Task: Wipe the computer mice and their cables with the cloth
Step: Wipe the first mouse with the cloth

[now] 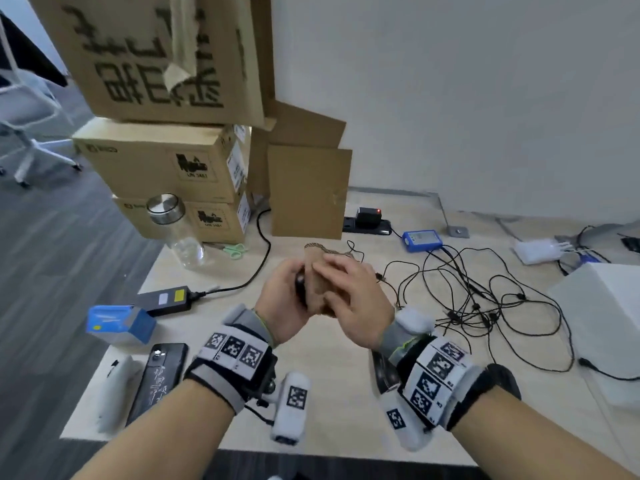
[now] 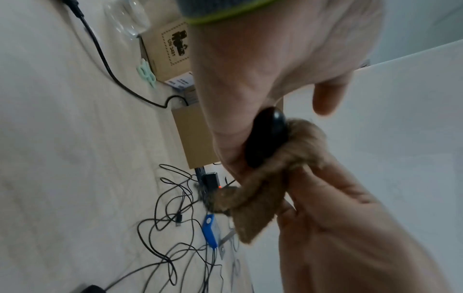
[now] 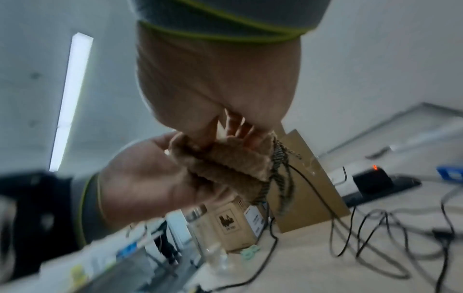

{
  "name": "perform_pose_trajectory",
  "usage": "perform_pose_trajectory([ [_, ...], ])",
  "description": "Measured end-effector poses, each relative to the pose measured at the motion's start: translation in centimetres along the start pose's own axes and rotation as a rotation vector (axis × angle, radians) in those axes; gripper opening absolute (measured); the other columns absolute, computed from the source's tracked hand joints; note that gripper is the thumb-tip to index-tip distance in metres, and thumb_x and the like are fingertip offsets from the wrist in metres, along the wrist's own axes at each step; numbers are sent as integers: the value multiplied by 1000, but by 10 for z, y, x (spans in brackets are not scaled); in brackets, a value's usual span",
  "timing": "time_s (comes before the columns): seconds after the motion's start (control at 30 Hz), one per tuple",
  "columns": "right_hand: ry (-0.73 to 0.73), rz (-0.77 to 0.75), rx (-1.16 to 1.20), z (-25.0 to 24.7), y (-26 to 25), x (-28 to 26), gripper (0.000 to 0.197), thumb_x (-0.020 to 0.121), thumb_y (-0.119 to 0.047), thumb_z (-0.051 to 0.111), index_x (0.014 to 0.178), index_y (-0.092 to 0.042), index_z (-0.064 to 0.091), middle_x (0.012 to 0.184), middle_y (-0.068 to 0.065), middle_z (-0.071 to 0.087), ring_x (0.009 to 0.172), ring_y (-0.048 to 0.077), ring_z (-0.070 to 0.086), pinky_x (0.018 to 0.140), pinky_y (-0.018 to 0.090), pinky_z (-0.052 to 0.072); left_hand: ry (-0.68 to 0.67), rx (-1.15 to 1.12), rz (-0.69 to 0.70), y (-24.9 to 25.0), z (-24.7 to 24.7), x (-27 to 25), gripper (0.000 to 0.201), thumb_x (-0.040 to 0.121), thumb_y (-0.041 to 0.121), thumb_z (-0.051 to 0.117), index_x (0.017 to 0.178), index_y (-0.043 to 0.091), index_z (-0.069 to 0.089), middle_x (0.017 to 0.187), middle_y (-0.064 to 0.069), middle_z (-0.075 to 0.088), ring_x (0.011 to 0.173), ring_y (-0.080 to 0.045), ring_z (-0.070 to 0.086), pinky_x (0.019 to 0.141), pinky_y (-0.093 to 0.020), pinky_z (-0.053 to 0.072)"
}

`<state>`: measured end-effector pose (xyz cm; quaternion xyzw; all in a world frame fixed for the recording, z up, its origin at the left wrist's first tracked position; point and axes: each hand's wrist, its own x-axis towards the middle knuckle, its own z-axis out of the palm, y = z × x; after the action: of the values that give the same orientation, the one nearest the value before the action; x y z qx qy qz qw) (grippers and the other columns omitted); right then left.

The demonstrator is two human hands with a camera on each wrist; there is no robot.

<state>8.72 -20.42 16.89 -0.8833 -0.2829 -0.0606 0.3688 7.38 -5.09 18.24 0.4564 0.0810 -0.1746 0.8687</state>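
- Cardboard boxes (image 1: 162, 157) stacked far left of the grip.
- Glass jar (image 1: 176, 230) with metal lid in front of them; green scissors (image 1: 235, 251) beside.
- Power brick (image 1: 164, 299), blue carton (image 1: 119, 323), black phone (image 1: 157, 379) near left.
- Power strip (image 1: 367, 223), blue device (image 1: 421, 240) beyond, right.

Both forearms are bare. Each wrist wears a grey cuff (image 1: 258, 323) edged in lime green — behind it a black strap carrying a white band (image 1: 232, 348) of square black-and-white markers. White padded camera pods (image 1: 291, 407) with single markers hang off the straps.
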Motion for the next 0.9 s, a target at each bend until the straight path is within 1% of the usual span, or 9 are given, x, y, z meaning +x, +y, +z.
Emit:
perform_pose_trajectory([
  [0.07, 50, -93, -157, 0, 3, 1, 51, 84, -32, 59, 134, -28, 54, 137, 3, 51, 111, 28, 48, 101, 32, 35, 60, -58, -23, 0, -4, 9, 65, 102, 53, 20, 120, 6, 62, 115, -17, 69, 106, -33, 63, 88, -46, 49],
  [0.13, 146, -65, -177, -2, 6, 7, 47, 88, -39, 54, 133, -28, 55, 129, 5, 53, 107, 27, 50, 98, 35, 40, 122, -34, 0, -2, -7, 18, 66, 100, 57, 18, 128, 11, 58, 121, -18, 66, 100, -33, 64, 80, -44, 50],
  [0.2, 251, 137, -61, -5, 10, 15, 42, 93, -39, 47, 130, -25, 60, 118, 3, 50, 101, 19, 51, 95, 33, 44, 148, 30, 34, -4, -4, 22, 55, 103, 50, 21, 128, 18, 58, 111, -16, 66, 81, -27, 60, 64, -33, 45],
  [0.3, 289, 412, -3, 0, 6, 24, 32, 98, -33, 47, 123, -25, 64, 109, 2, 44, 90, 14, 51, 90, 34, 48, 197, 62, 19, -4, -1, 30, 44, 103, 44, 32, 129, 21, 58, 117, -15, 65, 85, -25, 59, 61, -30, 44],
  [0.43, 273, 101, -50, 12, -14, 19, 28, 90, -31, 53, 110, -15, 65, 100, 3, 47, 81, 19, 53, 69, 28, 45, 226, 0, -23, -2, 4, 40, 56, 94, 51, 43, 127, 9, 60, 124, -26, 62, 112, -31, 62, 89, -42, 51],
  [0.57, 333, 108, -34, -1, 10, 30, 25, 92, -38, 51, 107, -25, 67, 98, -5, 48, 79, 2, 47, 67, 5, 37, 194, 29, -3, -5, 9, 42, 42, 102, 43, 38, 115, 12, 64, 110, -19, 67, 93, -30, 66, 72, -39, 53],
  [0.73, 289, 385, 6, -12, 23, 45, 33, 93, -48, 42, 96, -29, 68, 103, 0, 60, 85, 8, 56, 67, 14, 44, 185, 35, 34, -7, 17, 37, 35, 100, 37, 44, 125, 20, 61, 116, -12, 67, 92, -28, 62, 66, -33, 47],
  [0.83, 239, 99, -57, -1, -6, 24, 24, 91, -38, 51, 98, -20, 65, 102, -3, 47, 82, 12, 52, 64, 19, 40, 211, 1, -15, -5, 15, 42, 41, 100, 44, 39, 96, 19, 71, 103, -9, 68, 95, -25, 64, 82, -40, 47],
  [0.9, 264, 10, -45, -2, -6, 20, 25, 89, -39, 54, 93, -17, 65, 98, -7, 45, 80, 9, 49, 64, 23, 43, 195, -8, 1, -7, 17, 44, 57, 101, 53, 32, 80, 16, 71, 83, -11, 65, 76, -24, 60, 70, -38, 43],
])
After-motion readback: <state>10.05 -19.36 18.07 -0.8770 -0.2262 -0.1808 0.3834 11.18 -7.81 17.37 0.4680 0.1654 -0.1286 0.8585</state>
